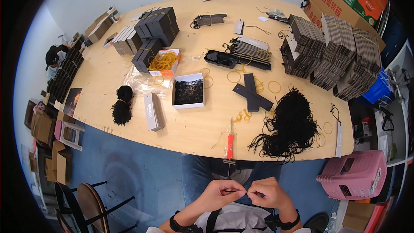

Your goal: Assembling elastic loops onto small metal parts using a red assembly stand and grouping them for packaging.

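Above my lap, in front of the table's near edge, my two hands almost meet at the fingertips. My left hand (224, 193) is closed in a pinch with a thin black cord (229, 191) showing between its fingers. Beside it my right hand (266, 193) is also pinched closed, and whatever lies between its fingers is too small to make out. Nearest to the hands on the table are a red-handled tool (230, 146) with a thin pointed tip and, to the right, a big loose heap of black cords (291, 125).
On the table (194, 140) stand a white box of small black pieces (189, 91), a box of yellow rubber bands (164, 61), a stack of tags (154, 112) and tall tag bundles (332, 47). A pink stool (355, 174) is at right, a chair (95, 205) at left. Another person (55, 58) sits far left.
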Action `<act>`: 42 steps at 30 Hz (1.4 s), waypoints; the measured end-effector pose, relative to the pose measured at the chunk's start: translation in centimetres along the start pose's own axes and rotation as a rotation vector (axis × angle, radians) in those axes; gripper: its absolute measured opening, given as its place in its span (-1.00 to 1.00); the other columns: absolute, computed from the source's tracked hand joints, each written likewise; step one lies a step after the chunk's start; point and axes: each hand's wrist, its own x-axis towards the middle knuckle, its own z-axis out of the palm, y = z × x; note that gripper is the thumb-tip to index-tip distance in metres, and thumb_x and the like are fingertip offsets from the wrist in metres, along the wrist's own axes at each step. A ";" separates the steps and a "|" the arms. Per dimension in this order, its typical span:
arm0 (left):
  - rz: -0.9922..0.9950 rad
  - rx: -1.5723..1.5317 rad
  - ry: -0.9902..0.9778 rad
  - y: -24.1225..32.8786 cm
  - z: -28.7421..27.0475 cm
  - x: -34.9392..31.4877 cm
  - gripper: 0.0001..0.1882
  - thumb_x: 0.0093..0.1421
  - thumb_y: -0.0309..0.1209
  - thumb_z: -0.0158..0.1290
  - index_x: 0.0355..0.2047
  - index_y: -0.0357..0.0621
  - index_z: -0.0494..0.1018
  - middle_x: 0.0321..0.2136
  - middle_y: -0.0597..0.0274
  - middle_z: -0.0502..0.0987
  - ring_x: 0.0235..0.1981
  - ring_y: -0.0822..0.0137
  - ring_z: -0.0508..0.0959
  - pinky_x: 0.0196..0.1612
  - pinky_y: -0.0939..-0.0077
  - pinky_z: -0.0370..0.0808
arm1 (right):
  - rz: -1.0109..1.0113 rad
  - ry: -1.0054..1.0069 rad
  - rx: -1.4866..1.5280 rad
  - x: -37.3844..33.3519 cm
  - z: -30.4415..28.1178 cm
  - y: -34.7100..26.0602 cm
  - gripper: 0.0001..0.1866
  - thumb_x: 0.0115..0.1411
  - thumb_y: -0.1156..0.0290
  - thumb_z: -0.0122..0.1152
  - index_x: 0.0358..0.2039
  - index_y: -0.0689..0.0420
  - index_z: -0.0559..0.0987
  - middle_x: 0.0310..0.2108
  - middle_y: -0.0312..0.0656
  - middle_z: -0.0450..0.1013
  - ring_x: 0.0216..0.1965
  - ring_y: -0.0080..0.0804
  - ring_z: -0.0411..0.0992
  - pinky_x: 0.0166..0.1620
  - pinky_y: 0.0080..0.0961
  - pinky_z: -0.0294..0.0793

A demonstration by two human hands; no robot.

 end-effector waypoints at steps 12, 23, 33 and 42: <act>0.010 -0.056 0.006 0.7 0.4 0.0 -0.88 0.28 -0.45 0.08 -0.30 -0.27 0.52 -0.62 0.55 0.35 -0.57 0.73 0.20 -0.50 0.78 0.13 | 0.059 0.085 0.315 -0.5 0.4 0.3 -0.98 0.09 0.57 0.17 -0.46 0.23 0.53 -0.57 -0.24 0.45 -0.63 -0.47 0.38 -0.55 -0.58 0.31; 0.045 -0.078 0.027 0.8 0.7 -0.1 -0.90 0.27 -0.46 0.08 -0.34 -0.25 0.49 -0.63 0.57 0.31 -0.57 0.73 0.17 -0.49 0.77 0.11 | 0.034 0.157 0.041 -0.4 -0.1 -0.9 -0.87 -0.03 0.58 0.27 -0.41 0.16 0.56 -0.58 -0.28 0.47 -0.67 -0.52 0.35 -0.60 -0.62 0.26; 0.012 0.030 0.074 0.5 1.0 0.1 -0.89 0.27 -0.48 0.07 -0.25 -0.27 0.52 -0.70 0.65 0.07 -0.64 0.71 0.03 -0.55 0.69 -0.03 | -0.066 0.194 -0.152 0.0 0.2 -1.1 -0.87 -0.14 0.61 0.27 -0.51 0.18 0.52 -0.58 -0.23 0.44 -0.60 -0.30 0.44 -0.57 -0.49 0.35; 0.006 -0.038 0.102 0.0 0.8 0.0 -0.88 0.27 -0.49 0.07 -0.25 -0.29 0.53 -0.69 0.64 0.09 -0.63 0.72 0.04 -0.54 0.72 -0.01 | 0.121 0.213 0.003 -0.2 0.1 -1.6 -0.79 -0.13 0.55 0.40 -0.41 0.19 0.59 -0.54 -0.22 0.50 -0.57 -0.34 0.47 -0.54 -0.51 0.38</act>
